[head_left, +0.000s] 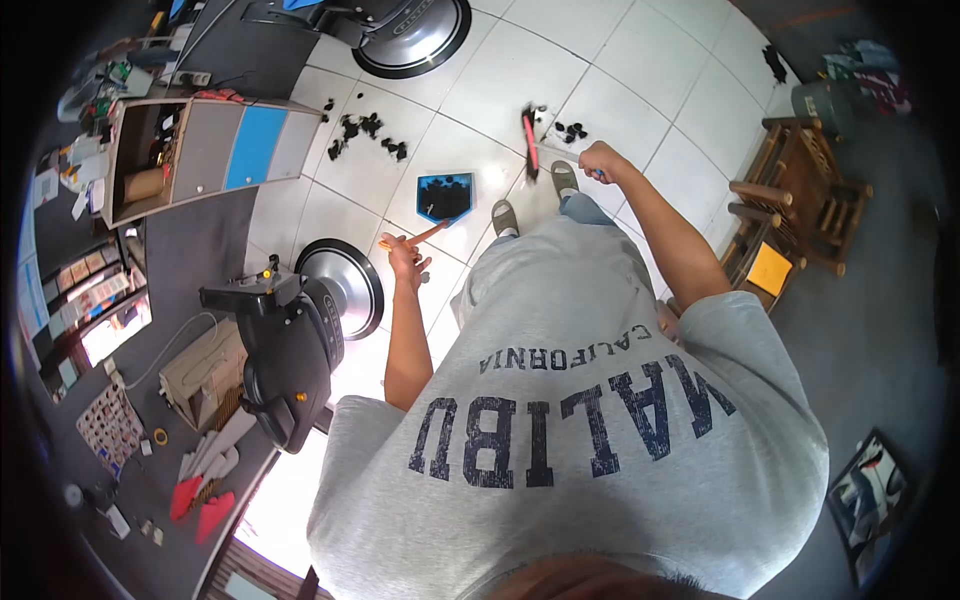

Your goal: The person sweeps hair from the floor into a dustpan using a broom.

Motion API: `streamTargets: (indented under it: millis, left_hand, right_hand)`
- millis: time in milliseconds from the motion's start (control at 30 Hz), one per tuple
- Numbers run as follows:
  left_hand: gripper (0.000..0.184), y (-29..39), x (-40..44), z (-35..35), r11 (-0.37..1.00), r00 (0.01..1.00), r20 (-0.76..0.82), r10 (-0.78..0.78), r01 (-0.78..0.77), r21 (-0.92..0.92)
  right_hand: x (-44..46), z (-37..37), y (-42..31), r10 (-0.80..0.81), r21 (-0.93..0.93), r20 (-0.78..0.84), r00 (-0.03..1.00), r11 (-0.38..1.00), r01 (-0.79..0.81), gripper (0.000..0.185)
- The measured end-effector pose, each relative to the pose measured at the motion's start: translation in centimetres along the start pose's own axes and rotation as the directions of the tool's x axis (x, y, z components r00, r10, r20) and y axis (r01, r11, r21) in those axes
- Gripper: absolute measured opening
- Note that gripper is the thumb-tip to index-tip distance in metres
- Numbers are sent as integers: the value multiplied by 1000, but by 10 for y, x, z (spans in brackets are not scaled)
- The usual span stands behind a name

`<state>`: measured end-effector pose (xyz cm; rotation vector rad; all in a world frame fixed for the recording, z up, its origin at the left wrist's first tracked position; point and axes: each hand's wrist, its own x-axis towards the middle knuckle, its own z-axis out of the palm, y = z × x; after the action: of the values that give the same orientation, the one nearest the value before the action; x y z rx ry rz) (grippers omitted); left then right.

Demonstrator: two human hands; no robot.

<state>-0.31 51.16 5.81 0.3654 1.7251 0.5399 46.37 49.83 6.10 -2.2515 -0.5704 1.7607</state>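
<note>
My left hand (405,260) is closed around the orange handle of a blue dustpan (420,199), which lies on the floor with dark hair in it. My right hand (603,163) grips the pale stick of a broom (531,142) with a pinkish-red head and dark bristles. The broom head rests on the tiles, to the right of the dustpan and apart from it. Clumps of black hair (571,132) sit just right of the bristles. More cut hair (362,128) is scattered beyond the dustpan to the left.
One barber chair (290,360) with a round metal base stands close to my left; another chair base (415,35) is farther ahead. Along the left runs a cabinet (215,145) and a cluttered counter. A wooden chair (815,190) and a green bin (818,102) stand at right.
</note>
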Motion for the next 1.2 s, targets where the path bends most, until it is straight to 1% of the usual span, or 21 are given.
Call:
streamTargets:
  millis: [33, 67, 100, 167, 267, 300, 367, 400, 500, 533, 600, 667, 767, 867, 967, 1000, 1067, 1100, 1167, 1200]
  left_hand:
    - [81, -2, -5, 5, 1000, 1000, -12, 4, -4, -16]
    - [82, -5, -11, 9, 998, 999, -40, 6, -8, -59]
    - [82, -10, -18, 11, 996, 998, -67, 7, -13, -93]
    - [81, -20, -32, 20, 986, 993, -118, 3, -23, -163]
    - [75, -31, -56, 37, 956, 976, -216, -31, -35, -292]
    - [73, -35, -62, 43, 945, 966, -251, -55, -31, -326]
    - [70, -44, -74, 53, 927, 963, -263, -65, -39, -374]
    - [69, -47, -79, 59, 916, 960, -270, -71, -44, -398]
    - [74, -57, -87, 77, 892, 955, -282, -95, -44, -450]
    - [73, -56, -90, 84, 891, 951, -292, -100, -45, -451]
    - [71, -58, -98, 96, 892, 944, -311, -115, -40, -451]
    - [69, -62, -101, 105, 894, 949, -296, -113, -34, -448]
    - [71, -72, -94, 119, 901, 955, -279, -99, -33, -433]
    - [72, -70, -94, 132, 912, 960, -262, -101, -15, -409]
    - [73, -68, -95, 143, 919, 961, -255, -110, 1, -394]
    - [73, -69, -96, 145, 921, 962, -248, -112, 7, -390]
    - [73, -70, -95, 148, 924, 967, -229, -112, 16, -383]
    - [73, -68, -95, 149, 926, 969, -219, -111, 21, -377]
    - [74, -70, -96, 153, 937, 974, -196, -110, 36, -348]
    - [74, -71, -96, 156, 944, 977, -185, -110, 44, -326]
  right_hand:
    - [4, -4, -7, -31, -49, 12, 999, 998, 31, 17]
    - [1, -5, -3, -105, -119, 46, 993, 987, 110, 19]
    - [-17, -7, -9, -134, -223, 70, 988, 964, 147, 17]
    - [-25, -14, 2, -150, -251, 133, 980, 951, 179, 13]
    - [-30, -28, -2, -49, -186, 266, 963, 977, 101, 14]
    - [-24, -29, -6, -36, -135, 280, 959, 988, 77, 13]
    - [0, -22, -8, -4, -36, 312, 950, 999, 16, 12]
    - [20, -21, -11, 57, -67, 359, 932, 997, -35, 9]
    - [80, -35, -15, 150, -12, 433, 889, 987, -160, 9]
    - [92, -48, -17, 102, 22, 431, 896, 992, -123, 12]
    - [117, -80, -21, 131, 24, 341, 931, 989, -148, 12]
    - [129, -127, -31, 184, 133, 390, 902, 958, -253, 14]
    - [122, -172, -44, 115, 95, 236, 965, 985, -141, 17]
    - [101, -189, -51, 11, 44, 171, 985, 999, -19, 8]
    - [85, -208, -42, -79, 154, 130, 988, 986, 59, 11]
    - [85, -214, -35, -76, -1, 93, 993, 997, 77, 12]
    - [92, -221, -16, -84, -310, 21, 996, 947, 87, 33]
    - [104, -222, -6, -154, -481, -30, 988, 868, 121, 35]
    - [139, -219, 23, -316, -769, -89, 945, 625, 136, 39]
    - [156, -212, 39, -383, -763, -102, 918, 623, 175, 43]
